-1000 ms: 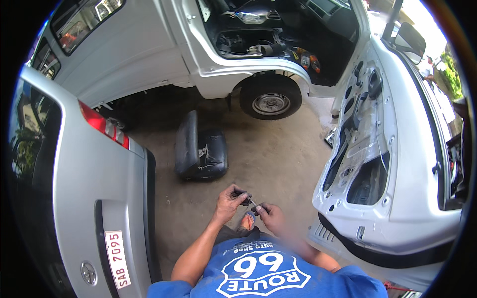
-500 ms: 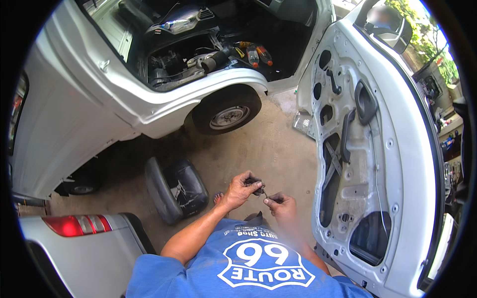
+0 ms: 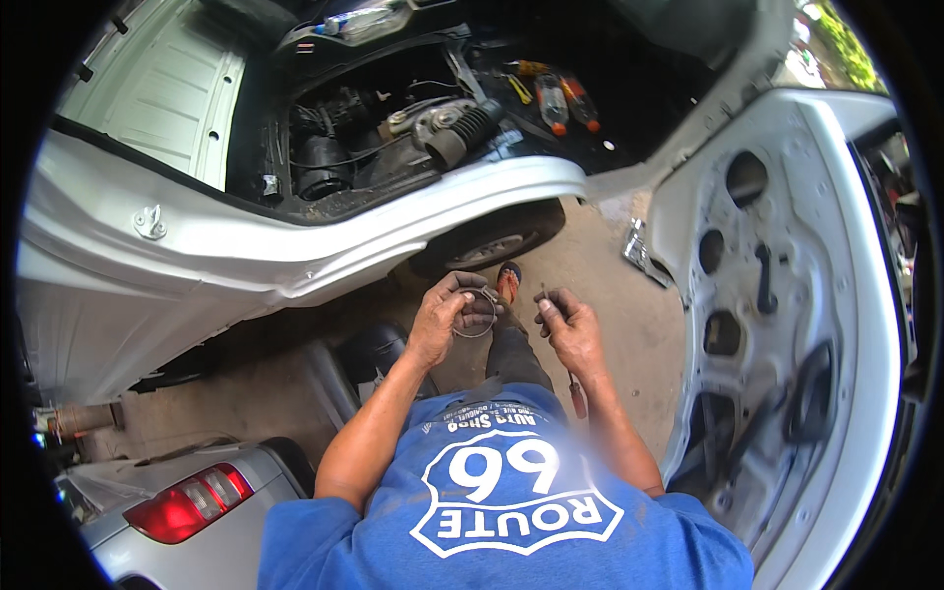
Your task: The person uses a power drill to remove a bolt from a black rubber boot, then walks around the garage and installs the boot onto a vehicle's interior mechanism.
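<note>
My left hand (image 3: 449, 317) holds a thin metal hose clamp (image 3: 479, 334), a round loop that hangs from its thumb and fingers. In my right hand (image 3: 570, 326), closed around its shaft, is a screwdriver (image 3: 577, 399). Its red handle points down past the wrist, and a thin dark tip stands up above the fingers. The two hands are apart, in front of my body. Beyond them, in the open engine bay, a black corrugated hose (image 3: 464, 138) lies with its open end toward me.
A white van body (image 3: 324, 251) and its front wheel (image 3: 492, 244) are ahead. The stripped door (image 3: 787, 265) stands swung out at the right. Plastic bottles (image 3: 553, 103) lie on the cab floor. A dark seat (image 3: 369, 349) is on the ground, left, near a silver vehicle's tail light (image 3: 187, 503).
I have come closer to the van. My hands, close together before, have moved apart and farther forward. The clamp loop and the red screwdriver handle now show.
</note>
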Tool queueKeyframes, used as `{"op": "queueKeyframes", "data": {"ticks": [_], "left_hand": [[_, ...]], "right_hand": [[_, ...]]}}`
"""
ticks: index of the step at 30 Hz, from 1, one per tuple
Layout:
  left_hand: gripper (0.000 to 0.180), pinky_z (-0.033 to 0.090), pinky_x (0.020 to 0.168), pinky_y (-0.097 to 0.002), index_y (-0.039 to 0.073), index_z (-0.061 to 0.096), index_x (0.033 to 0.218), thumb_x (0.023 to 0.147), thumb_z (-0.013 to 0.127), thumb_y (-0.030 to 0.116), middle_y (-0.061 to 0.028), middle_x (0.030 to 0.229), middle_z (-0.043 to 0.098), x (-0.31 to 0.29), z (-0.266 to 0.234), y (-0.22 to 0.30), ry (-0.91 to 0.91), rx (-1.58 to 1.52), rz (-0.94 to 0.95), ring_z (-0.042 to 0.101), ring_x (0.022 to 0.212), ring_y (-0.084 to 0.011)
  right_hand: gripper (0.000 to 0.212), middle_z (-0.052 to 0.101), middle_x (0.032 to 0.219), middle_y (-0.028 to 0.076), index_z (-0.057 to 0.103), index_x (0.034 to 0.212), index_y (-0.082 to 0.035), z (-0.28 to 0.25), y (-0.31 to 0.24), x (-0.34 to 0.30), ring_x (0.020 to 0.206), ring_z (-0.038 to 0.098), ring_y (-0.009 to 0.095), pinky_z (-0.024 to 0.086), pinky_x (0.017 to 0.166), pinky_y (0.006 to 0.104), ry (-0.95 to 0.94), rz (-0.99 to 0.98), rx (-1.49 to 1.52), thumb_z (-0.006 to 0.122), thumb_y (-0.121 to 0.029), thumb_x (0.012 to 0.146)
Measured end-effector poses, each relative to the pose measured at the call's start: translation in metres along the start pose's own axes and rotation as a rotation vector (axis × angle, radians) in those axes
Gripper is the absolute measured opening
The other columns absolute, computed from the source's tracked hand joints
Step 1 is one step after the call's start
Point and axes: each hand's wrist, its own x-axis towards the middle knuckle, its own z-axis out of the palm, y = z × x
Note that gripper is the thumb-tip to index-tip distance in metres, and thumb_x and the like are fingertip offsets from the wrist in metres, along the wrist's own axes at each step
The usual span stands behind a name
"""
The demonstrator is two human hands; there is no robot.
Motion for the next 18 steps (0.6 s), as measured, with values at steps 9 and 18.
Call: {"op": "queueKeyframes", "data": {"ticks": [9, 18], "left_hand": [[0.025, 0.060, 0.067, -0.0274, 0.003, 0.066, 0.121, 0.101, 0.074, 0.017, -0.0062, 0.090, 0.073, 0.124, -0.021, 0.082, 0.410, 0.307, -0.065, 0.075, 0.078, -0.0157], [0.096, 0.057, 0.095, -0.0515, 0.011, 0.044, 0.160, 0.080, 0.091, 0.034, -0.0307, 0.107, 0.075, 0.246, -0.034, 0.149, 0.454, 1.435, -0.227, 0.073, 0.106, -0.0457]], "right_hand": [[0.036, 0.067, 0.118, 0.022, 0.071, 0.128, -0.003, -0.011, -0.122, 0.295, 0.105, 0.068, 0.042, 0.054, 0.090, 0.0476, -0.200, -0.614, -0.680, 0.073, -0.016, 0.094], [0.086, 0.055, 0.155, 0.013, 0.055, 0.153, -0.020, 0.057, -0.160, 0.400, 0.112, 0.073, 0.037, 0.061, 0.090, 0.0467, -0.713, -0.731, -1.230, 0.085, -0.010, 0.073]]}}
